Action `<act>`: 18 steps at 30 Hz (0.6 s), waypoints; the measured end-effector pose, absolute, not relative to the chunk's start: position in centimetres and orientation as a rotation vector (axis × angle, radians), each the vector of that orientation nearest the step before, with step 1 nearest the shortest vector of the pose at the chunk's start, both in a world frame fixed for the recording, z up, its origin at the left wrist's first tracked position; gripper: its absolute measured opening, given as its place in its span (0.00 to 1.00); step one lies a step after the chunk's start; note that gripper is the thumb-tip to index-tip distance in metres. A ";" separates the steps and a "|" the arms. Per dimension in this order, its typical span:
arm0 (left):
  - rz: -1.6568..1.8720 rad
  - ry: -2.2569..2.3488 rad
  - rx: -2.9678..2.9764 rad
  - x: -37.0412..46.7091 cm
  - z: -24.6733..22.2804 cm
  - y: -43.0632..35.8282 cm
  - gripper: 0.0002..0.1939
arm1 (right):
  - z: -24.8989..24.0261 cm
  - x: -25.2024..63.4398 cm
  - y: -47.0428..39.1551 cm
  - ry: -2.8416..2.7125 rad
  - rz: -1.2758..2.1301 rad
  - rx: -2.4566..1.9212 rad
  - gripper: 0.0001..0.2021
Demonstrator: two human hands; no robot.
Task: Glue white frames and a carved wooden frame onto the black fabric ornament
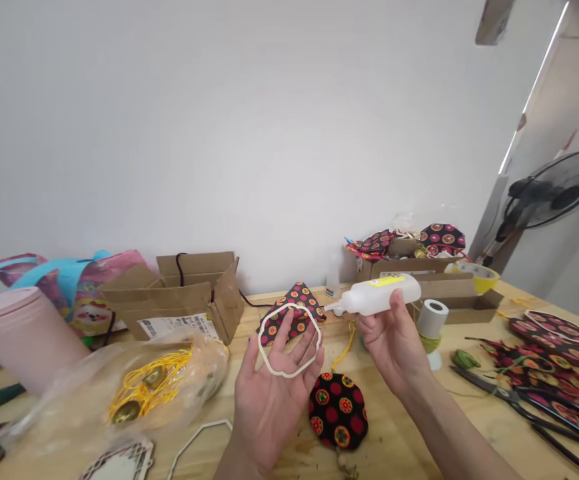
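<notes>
The right hand (394, 343) pinched the bottle (382, 295), its long axis nearly level, nozzle (335, 306) pointing left; the left hand (276, 403), fingers spread, supported the ring (285, 374).

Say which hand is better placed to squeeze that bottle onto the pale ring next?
Probably the right hand: it grips the squeeze bottle, with the nozzle pointing towards the pale ring. The left hand is busy holding the ring, fingers spread.

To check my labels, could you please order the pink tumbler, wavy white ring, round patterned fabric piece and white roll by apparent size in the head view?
1. Pink tumbler
2. Wavy white ring and round patterned fabric piece: too alike to rank
3. White roll
</notes>
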State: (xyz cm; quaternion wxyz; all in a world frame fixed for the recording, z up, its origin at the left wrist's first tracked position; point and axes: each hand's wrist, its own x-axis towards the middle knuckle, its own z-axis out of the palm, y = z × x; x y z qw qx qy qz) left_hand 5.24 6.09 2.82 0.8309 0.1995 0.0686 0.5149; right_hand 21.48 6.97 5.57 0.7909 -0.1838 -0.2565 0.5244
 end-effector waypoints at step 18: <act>0.991 0.124 0.472 6.2 1.8 5.8 0.33 | 4.0 19.3 6.3 -0.616 1.530 -0.242 0.15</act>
